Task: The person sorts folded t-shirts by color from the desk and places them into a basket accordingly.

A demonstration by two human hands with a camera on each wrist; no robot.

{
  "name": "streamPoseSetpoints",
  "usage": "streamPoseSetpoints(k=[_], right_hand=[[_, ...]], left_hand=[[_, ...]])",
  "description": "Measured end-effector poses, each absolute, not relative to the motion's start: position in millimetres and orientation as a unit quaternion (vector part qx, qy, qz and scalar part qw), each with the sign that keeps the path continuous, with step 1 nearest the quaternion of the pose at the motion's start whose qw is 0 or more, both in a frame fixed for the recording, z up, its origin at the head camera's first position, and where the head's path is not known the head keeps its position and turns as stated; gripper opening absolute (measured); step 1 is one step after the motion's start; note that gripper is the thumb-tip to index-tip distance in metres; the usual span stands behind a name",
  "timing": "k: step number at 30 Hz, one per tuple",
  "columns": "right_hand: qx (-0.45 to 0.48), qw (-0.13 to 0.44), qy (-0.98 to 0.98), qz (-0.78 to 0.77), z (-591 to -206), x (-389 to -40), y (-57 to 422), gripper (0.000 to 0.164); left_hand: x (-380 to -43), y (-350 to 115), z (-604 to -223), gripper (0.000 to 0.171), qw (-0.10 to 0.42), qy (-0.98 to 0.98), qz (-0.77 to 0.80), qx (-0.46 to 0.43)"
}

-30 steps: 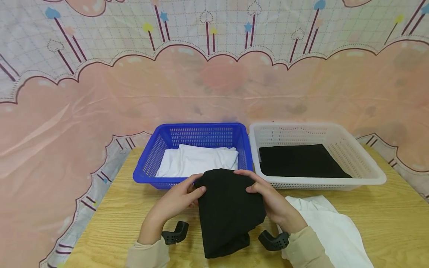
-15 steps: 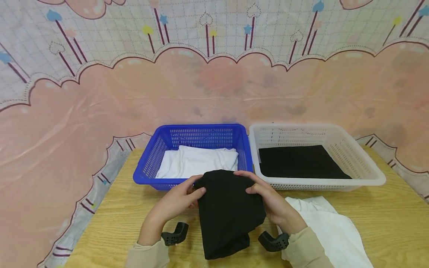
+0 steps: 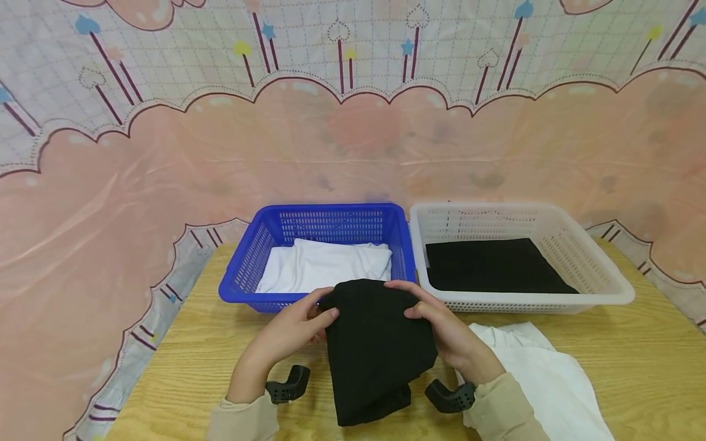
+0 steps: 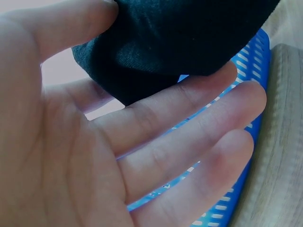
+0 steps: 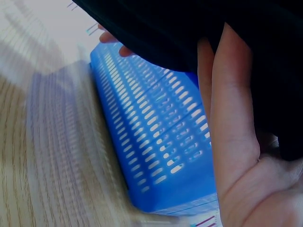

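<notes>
A folded black cloth (image 3: 380,349) hangs between both hands in front of the baskets, its lower end drooping in a loose fold. My left hand (image 3: 298,324) pinches its upper left corner, thumb on the near face. In the left wrist view the other fingers (image 4: 189,127) stretch out below the black cloth (image 4: 156,42). My right hand (image 3: 441,324) grips the upper right edge, with the thumb in front and the index finger along the top. Dark fabric hides part of the right fingers in the right wrist view.
A blue basket (image 3: 234,278) holding folded white cloth (image 3: 331,266) stands behind the hands. To its right is a white basket (image 3: 601,269) with a flat black cloth (image 3: 491,266). A white cloth (image 3: 551,380) lies on the wooden table (image 3: 182,367), partly under the right forearm.
</notes>
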State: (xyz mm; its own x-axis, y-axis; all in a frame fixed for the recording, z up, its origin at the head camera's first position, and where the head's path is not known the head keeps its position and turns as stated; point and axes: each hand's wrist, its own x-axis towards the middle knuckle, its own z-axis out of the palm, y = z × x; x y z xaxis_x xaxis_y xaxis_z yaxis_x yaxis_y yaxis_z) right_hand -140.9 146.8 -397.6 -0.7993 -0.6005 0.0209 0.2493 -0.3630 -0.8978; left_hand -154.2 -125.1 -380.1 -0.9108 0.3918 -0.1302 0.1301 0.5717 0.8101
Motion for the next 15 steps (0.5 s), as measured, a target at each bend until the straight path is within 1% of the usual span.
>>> streamPoseSetpoints(k=[15], right_hand=[[-0.18,0.259,0.502,-0.805,-397.8,-141.5,146.3,0.048]], left_hand=[[-154.7,-125.4,-381.3,0.058,0.149,0.874,0.438,0.152]])
